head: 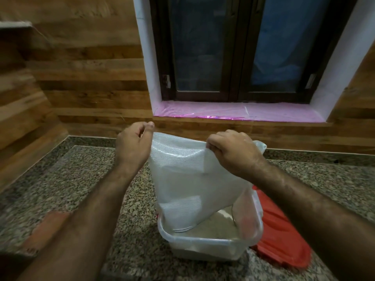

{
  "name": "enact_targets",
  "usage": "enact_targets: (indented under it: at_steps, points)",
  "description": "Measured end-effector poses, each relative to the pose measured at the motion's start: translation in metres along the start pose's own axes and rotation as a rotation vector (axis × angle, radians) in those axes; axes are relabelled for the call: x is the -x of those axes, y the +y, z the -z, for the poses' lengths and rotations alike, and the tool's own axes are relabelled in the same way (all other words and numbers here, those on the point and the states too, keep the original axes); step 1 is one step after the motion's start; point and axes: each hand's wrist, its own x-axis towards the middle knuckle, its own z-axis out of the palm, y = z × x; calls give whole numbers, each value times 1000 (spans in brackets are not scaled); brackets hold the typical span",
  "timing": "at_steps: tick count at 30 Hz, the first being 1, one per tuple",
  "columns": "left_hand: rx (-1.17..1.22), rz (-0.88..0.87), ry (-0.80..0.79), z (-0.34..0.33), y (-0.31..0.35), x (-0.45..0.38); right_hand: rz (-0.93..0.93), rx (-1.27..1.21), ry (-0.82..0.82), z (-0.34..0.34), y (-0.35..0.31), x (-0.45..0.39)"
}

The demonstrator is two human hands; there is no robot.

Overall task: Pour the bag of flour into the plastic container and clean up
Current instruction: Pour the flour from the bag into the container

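The right hand (233, 151) has its grip closed on the upturned bottom edge of the bag (188, 179), fingers curled over the plastic and pinching it near the right corner. The left hand (134, 145) is raised at the bag's left corner with thumb and fingertips drawn together; it seems to pinch the very edge, though the contact is hard to make out. Between them the bag hangs upside down, limp and nearly see-through, its mouth down inside the plastic container (205, 243) on the counter (85, 179).

Flour (213, 228) lies pale in the container's bottom, so the pour looks about finished, with perhaps a little left clinging to the folds.

The hazards from here are small but real. A hard shake to free that residue could puff dust over the rim onto the counter. Lifting the bag out too quickly, or swinging it sideways, may let the mouth clear the wall while flour is dropping. The container looks light; if the bag drags on its right wall, it could slide or tip. If the left pinch is as slight as it appears, that corner may slip and the bag fold over.

A red lid (284, 236) lies just right of the container, partly behind it. On the near left of the counter sits a blurred orange patch (48, 228). The far wall is wood panelling with a dark window (233, 47).
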Motion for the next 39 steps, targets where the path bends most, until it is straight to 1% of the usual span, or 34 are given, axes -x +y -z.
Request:
enact_targets:
  at_steps: [1, 2, 3, 4, 5, 7, 8, 9, 11, 12, 15, 17, 19, 22, 23, 26, 27, 30, 31, 33, 34, 36, 37, 39]
  points:
    - [-171, -128, 32, 3, 6, 4, -1, -3, 17, 0, -1, 1]
    - [-266, -259, 44, 6, 13, 8, -4, -6, 28, -1, -1, 1]
    - [-313, -375, 10, 9, 20, 12, -3, -9, 37, -1, -1, 1]
    - [-354, -464, -75, 11, 28, 18, 1, -11, 49, -2, -1, 1]
    - [-415, -521, -203, 11, 33, 23, 7, -14, 67, -3, -1, 1]
    - [-613, -538, -454, 9, 39, 30, 22, -15, 101, -7, -1, 2]
    - [-681, -529, -504, 8, 40, 32, 32, -13, 105, -10, -2, 2]
    - [-702, -534, -481, 8, 40, 33, 38, -17, 105, -12, -3, 2]
    - [-678, -568, -352, 7, 41, 34, 30, -54, 118, -17, -3, 1]
    - [-682, -569, -329, 7, 41, 34, 22, -72, 134, -18, -2, 0]
    - [-750, -514, -415, 2, 42, 37, -1, -80, 163, -19, 0, -3]
    - [-733, -492, -381, -1, 43, 38, 1, -62, 179, -19, -1, -4]
    - [-730, -505, -347, -3, 42, 40, 15, -35, 218, -18, -3, -4]
    - [-776, -510, -397, -6, 41, 41, 43, 12, 254, -18, -4, -3]
    - [-761, -506, -382, -7, 41, 41, 59, 33, 256, -19, -5, -2]
    - [-641, -528, -236, -5, 42, 43, 96, 82, 272, -22, -4, 1]
    - [-638, -530, -244, -4, 44, 44, 104, 90, 282, -23, -2, 2]
    - [-687, -515, -420, -5, 48, 47, 124, 100, 280, -27, -1, 5]
    - [-660, -532, -388, -5, 46, 48, 131, 102, 274, -27, -2, 6]
    - [-563, -581, -217, -3, 44, 51, 137, 103, 273, -27, -4, 7]
    - [-551, -587, -199, -3, 43, 51, 136, 100, 279, -27, -4, 8]
    - [-627, -545, -328, -3, 39, 51, 144, 105, 297, -25, -6, 8]
    - [-647, -536, -351, -4, 37, 51, 152, 111, 304, -25, -6, 8]
    - [-627, -548, -267, -6, 30, 50, 152, 111, 306, -25, -8, 8]
